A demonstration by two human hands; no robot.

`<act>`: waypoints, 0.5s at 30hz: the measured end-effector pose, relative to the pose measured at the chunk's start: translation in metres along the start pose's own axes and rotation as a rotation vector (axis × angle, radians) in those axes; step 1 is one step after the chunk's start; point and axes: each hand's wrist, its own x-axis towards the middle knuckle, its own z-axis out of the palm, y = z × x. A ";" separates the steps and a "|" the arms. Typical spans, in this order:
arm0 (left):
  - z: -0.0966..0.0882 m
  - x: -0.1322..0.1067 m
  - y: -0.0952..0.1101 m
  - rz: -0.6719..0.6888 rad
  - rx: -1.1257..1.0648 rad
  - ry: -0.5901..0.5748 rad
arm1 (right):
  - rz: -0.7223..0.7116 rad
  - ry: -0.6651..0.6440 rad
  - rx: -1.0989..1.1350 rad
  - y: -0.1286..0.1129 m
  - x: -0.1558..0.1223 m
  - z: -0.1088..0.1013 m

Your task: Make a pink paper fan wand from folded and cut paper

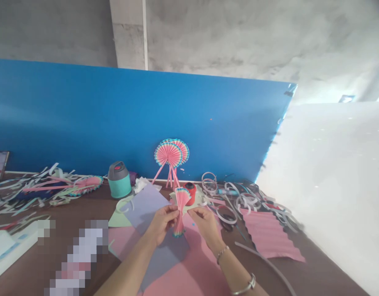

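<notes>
A pleated paper fan point(183, 197), pink with a rainbow-coloured edge, stands upright, narrowed at its middle and flared at both ends. My left hand point(164, 222) pinches it at that narrow waist. Just to the right, my right hand point(205, 224) has thumb and forefinger pressed together close to the waist; whatever thin thing may be between them is too small to make out. Beneath both hands lie sheets of pink paper point(204, 269) and grey-purple paper point(149, 205). Behind the folded piece stands a red container with a dark top point(191, 194).
Finished round paper fans point(168, 154) lean against the blue partition point(115, 111). A teal-and-grey container point(119, 183) stands at back left, near another fan point(87, 185) among paper strips. Curled strips point(249, 201) and a wavy pink sheet point(271, 234) lie right. A white power strip point(19, 246) is at left.
</notes>
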 end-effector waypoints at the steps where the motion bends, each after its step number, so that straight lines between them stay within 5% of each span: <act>1: 0.000 0.000 0.000 -0.010 -0.021 -0.002 | 0.000 0.007 0.005 -0.001 0.000 -0.001; 9: 0.000 -0.001 0.002 -0.047 -0.067 -0.026 | -0.016 -0.070 -0.051 -0.003 -0.002 0.000; 15: 0.002 -0.002 -0.002 -0.086 -0.031 -0.078 | -0.173 -0.093 -0.400 -0.001 -0.010 0.002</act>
